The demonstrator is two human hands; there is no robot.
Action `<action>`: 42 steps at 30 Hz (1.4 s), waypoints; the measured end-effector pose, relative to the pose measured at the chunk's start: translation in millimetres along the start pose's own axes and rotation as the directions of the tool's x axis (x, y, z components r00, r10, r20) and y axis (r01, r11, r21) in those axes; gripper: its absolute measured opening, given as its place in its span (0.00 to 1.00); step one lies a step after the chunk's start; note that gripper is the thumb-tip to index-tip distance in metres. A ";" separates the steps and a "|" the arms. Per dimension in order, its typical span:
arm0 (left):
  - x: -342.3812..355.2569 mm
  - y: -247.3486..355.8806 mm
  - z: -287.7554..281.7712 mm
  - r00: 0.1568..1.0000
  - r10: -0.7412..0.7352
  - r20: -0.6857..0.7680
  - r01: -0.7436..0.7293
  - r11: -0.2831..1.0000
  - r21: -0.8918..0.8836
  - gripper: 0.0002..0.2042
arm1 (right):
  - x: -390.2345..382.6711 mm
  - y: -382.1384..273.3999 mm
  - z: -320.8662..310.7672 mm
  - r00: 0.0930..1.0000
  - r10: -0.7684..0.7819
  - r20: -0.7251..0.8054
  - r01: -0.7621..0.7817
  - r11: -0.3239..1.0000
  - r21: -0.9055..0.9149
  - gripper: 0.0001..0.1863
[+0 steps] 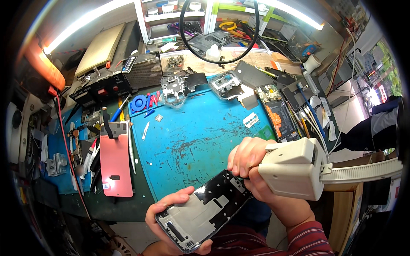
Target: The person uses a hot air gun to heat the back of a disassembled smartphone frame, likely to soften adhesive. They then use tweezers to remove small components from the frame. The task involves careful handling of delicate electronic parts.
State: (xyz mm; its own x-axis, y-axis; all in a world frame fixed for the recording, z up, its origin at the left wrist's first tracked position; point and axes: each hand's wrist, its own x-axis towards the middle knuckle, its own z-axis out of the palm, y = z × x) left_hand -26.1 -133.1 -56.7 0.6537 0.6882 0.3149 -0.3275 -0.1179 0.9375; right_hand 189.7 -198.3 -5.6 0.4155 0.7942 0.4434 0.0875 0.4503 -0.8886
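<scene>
Left hand point(171, 215): fingers curled tight on phone frame point(204, 210), low over blue mat point(200, 132) edge | right hand point(252, 164): fingers closed around cream tool point(294, 168), touching frame's top corner

Phone repair workshop, cramped and cluttered.

Scratched blue work mat point(196, 128) at centre, ringed by opened phones point(279, 113), bare plastic frames point(174, 89) and a pink-backed screen panel point(115, 160). Tweezers and small drivers point(92, 149) scattered at left beside a black bench unit point(102, 87); shelves point(171, 17) behind crammed with pliers, cables and parts, under strip lights point(85, 19).
</scene>
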 end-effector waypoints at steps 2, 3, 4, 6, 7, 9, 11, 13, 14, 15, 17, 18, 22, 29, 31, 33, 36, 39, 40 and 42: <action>0.2 1.0 0.6 1.000 -0.004 -0.007 0.004 1.000 0.006 0.59 | -0.1 -0.2 1.6 1.000 0.006 -0.010 -0.006 1.000 0.008 0.11; 0.3 3.5 0.7 1.000 -0.017 -0.010 0.017 1.000 0.011 0.59 | -0.1 -0.2 2.0 1.000 0.010 -0.015 -0.009 1.000 0.011 0.11; 0.4 4.8 0.8 0.999 -0.029 -0.013 0.030 0.999 0.017 0.59 | -0.1 0.0 1.5 1.000 0.010 -0.011 -0.010 1.000 0.009 0.11; 0.4 3.8 2.4 0.999 -0.021 -0.024 0.021 1.000 0.018 0.59 | 0.0 0.3 0.4 1.000 0.011 -0.002 -0.011 1.000 0.005 0.11; 0.4 3.4 3.0 0.999 -0.017 -0.030 0.017 1.000 0.018 0.59 | 0.0 0.1 0.7 1.000 0.012 -0.007 -0.012 1.000 0.003 0.11; 1.0 3.2 3.3 1.000 -0.003 -0.027 0.004 0.999 0.033 0.59 | 0.1 -1.0 1.8 1.000 0.012 -0.018 -0.012 1.000 0.002 0.11; 1.3 3.0 3.7 1.000 0.006 -0.027 -0.005 0.999 0.043 0.59 | 0.4 -3.3 1.6 1.000 0.022 -0.017 -0.022 1.000 -0.015 0.12; 1.5 2.8 4.1 1.000 0.013 -0.029 -0.011 0.999 0.043 0.58 | 0.4 -3.9 1.2 0.999 0.029 -0.018 -0.029 0.999 -0.019 0.12; 1.4 1.9 4.4 0.999 0.016 -0.032 -0.015 0.999 0.028 0.58 | 0.1 -3.4 1.0 0.999 0.031 -0.019 -0.031 0.999 -0.014 0.12; 1.3 0.6 4.7 0.999 0.020 -0.035 -0.019 1.000 0.015 0.58 | -0.1 -3.1 1.0 0.999 0.032 -0.021 -0.032 0.999 -0.008 0.12; 1.3 0.6 4.9 0.999 0.018 -0.037 -0.018 1.000 0.003 0.57 | -0.2 -3.4 2.0 0.999 0.037 -0.032 -0.037 0.999 0.002 0.13; 1.2 1.7 4.9 0.999 0.012 -0.036 -0.012 1.000 0.007 0.58 | -0.4 -3.3 2.3 0.998 0.040 -0.037 -0.040 0.999 0.008 0.13; 1.3 0.4 4.1 0.999 0.032 -0.020 -0.032 0.999 0.024 0.58 | -1.2 -2.8 1.6 0.998 0.049 -0.040 -0.049 0.999 0.021 0.13; -0.1 4.9 6.5 0.998 -0.026 -0.058 0.026 1.000 0.001 0.58 | -2.9 -2.8 4.6 0.995 0.059 -0.084 -0.052 0.996 0.076 0.13; -0.1 2.2 5.5 0.999 0.000 -0.042 0.000 1.000 0.010 0.58 | -3.7 -3.9 4.9 0.993 0.068 -0.094 -0.060 0.994 0.089 0.13; 0.5 0.5 5.3 0.999 0.014 -0.038 -0.014 1.000 0.021 0.58 | -4.2 -4.3 4.3 0.993 0.081 -0.090 -0.072 0.993 0.098 0.13; -0.2 1.4 5.6 0.999 0.005 -0.046 -0.004 1.000 0.016 0.57 | -2.7 -8.5 3.0 0.994 0.093 -0.060 -0.090 0.994 0.061 0.11; -0.3 1.8 6.2 0.999 0.012 -0.045 -0.011 1.000 0.018 0.57 | -3.6 -6.5 -0.5 0.996 0.079 -0.031 -0.077 0.995 0.069 0.11; -0.4 1.5 6.2 0.999 0.019 -0.043 -0.018 1.000 0.022 0.57 | -3.8 -7.1 -1.3 0.996 0.089 -0.023 -0.087 0.994 0.063 0.10; -1.3 0.0 6.8 0.999 0.032 -0.041 -0.031 0.999 0.035 0.57 | -4.3 -9.3 -3.1 0.994 0.108 -0.008 -0.107 0.993 0.049 0.10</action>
State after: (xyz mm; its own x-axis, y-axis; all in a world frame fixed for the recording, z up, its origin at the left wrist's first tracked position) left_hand -22.3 -138.9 -56.0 0.6139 0.7131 0.3386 -0.3236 -0.1639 0.9319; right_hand 189.9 -207.1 0.4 0.4295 0.8350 0.3440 -0.0019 0.3818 -0.9242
